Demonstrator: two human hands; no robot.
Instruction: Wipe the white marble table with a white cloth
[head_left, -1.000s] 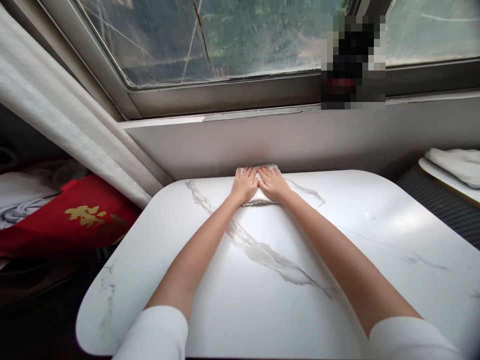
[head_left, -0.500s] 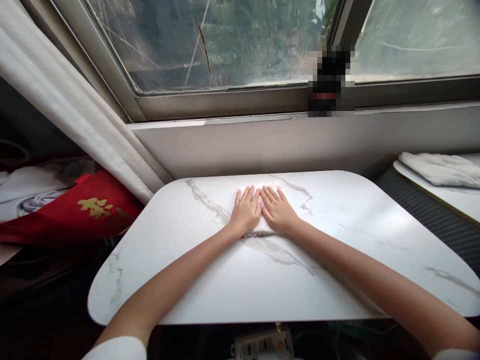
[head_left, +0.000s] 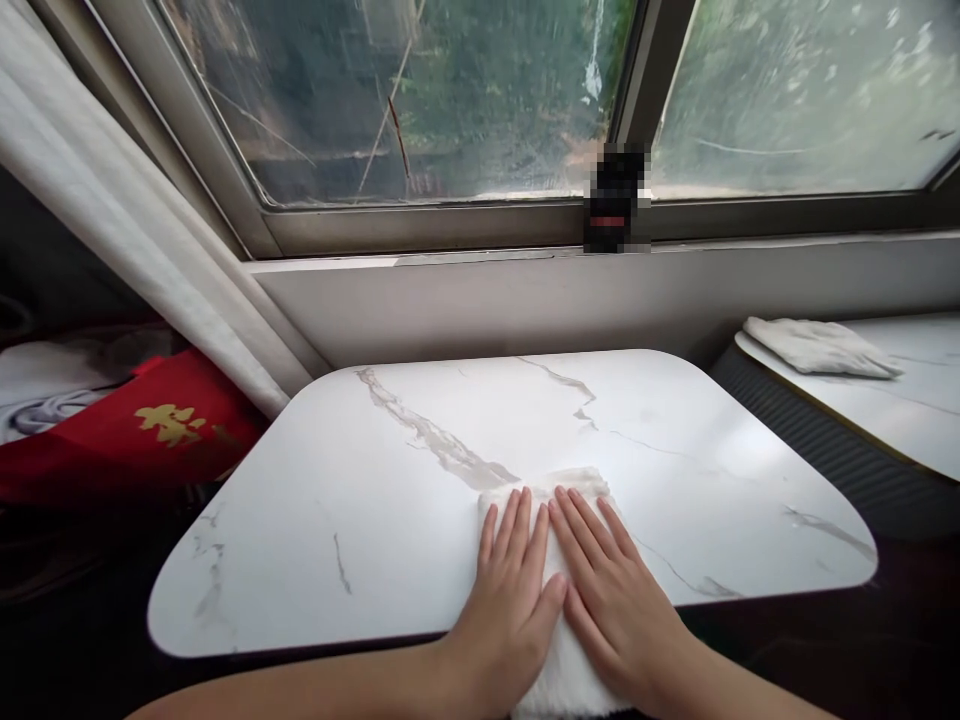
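A folded white cloth [head_left: 577, 660] lies at the front edge of the white marble-patterned table [head_left: 300, 500], its near end reaching past that edge. My left hand [head_left: 514, 590] presses flat on the cloth's left side, fingers stretched out and pointing away from me. Beside it, my right hand [head_left: 615, 590] rests flat on the cloth's right side, its fingers stretched too. The two thumbs meet or nearly meet in the middle. The parts of the cloth under both palms are hidden.
Behind the table stands a wall below a window [head_left: 450, 110]. At the left hang a pale curtain [head_left: 150, 210] and a red bag [head_left: 187, 430] with gold lettering. Another marble-patterned surface [head_left: 915, 400] at the right carries a second white cloth [head_left: 817, 345]. A blurred-out dark object [head_left: 615, 200] stands on the sill.
Both hands have slid the cloth from the far middle of the table toward me, to the front edge. The view has shifted slightly to the right.
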